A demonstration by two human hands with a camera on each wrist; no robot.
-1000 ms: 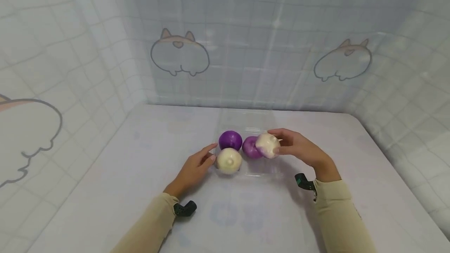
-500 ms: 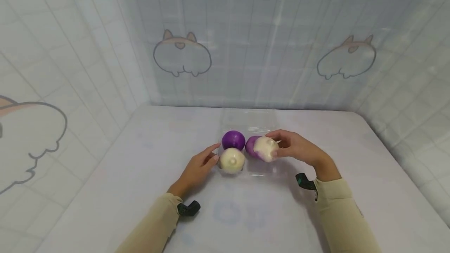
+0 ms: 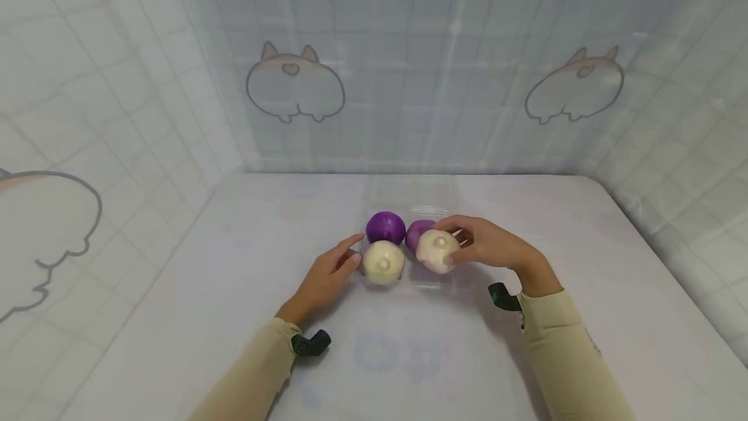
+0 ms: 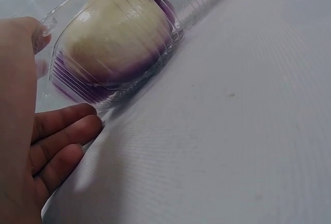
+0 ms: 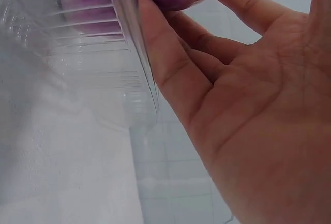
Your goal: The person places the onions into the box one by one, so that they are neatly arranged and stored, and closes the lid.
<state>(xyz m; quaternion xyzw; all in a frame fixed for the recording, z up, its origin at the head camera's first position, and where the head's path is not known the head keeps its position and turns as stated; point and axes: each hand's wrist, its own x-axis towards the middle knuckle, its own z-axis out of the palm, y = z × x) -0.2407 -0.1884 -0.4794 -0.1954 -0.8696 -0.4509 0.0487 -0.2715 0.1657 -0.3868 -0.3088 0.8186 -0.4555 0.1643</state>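
A clear plastic box (image 3: 429, 286) holds glossy purple-and-white turnips. In its left half a purple turnip (image 3: 386, 227) lies behind a cream-sided turnip (image 3: 382, 263). Another purple turnip (image 3: 417, 234) is at the back right, partly covered in the head view. My right hand (image 3: 491, 245) grips a cream-sided turnip (image 3: 434, 253) between thumb and fingers over the front right part, its nub turned up. At the left wall my left hand (image 3: 323, 278) touches the box with relaxed fingers; in the left wrist view the fingertips (image 4: 90, 123) lie beside the ribbed wall.
The box's clear lid (image 3: 411, 192) lies open toward the back. A pale cloth (image 3: 280, 213) covers the table. Tiled-pattern curtains (image 3: 397, 83) with cartoon animals stand at the back and both sides. Each wrist wears a black camera (image 3: 311, 343).
My right hand has brought its turnip nearer and slightly down toward the front right of the box, turning the nub upward. The left hand stays at the box's left side.
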